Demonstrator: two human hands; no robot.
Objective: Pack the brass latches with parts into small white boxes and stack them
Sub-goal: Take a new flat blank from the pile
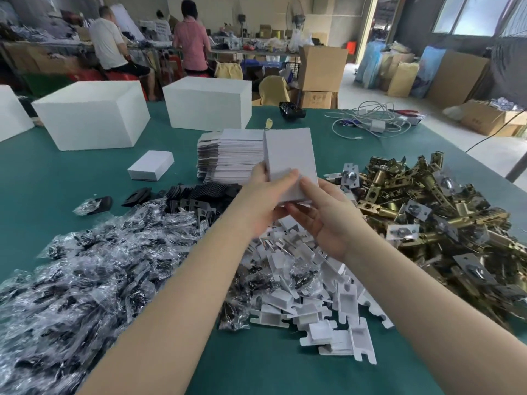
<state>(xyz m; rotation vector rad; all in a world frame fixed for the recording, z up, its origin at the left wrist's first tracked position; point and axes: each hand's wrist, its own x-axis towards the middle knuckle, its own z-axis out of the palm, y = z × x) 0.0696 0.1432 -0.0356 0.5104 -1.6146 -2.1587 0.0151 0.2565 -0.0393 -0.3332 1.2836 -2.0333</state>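
Observation:
Both hands hold one small white box [289, 161] upright above the green table [71, 183]. My left hand [262, 201] grips its left side, thumb on the front face. My right hand [322, 212] holds its lower end from underneath, thumb on the front. A heap of brass latches [427, 212] lies to the right. White cardboard inserts [308, 289] are piled below my hands. Clear bags of dark parts [94, 275] cover the left foreground, with black plates [199, 198] behind them. A stack of flat white box blanks [228, 158] stands behind the held box. One closed small box [151, 165] lies further left.
Large white blocks of stacked boxes [91, 115] [208, 101] stand at the back of the table. White cables and chargers [370, 121] lie at the back right, a black object [291, 111] beside them. People work at benches behind; cardboard cartons [322, 69] stand on the floor.

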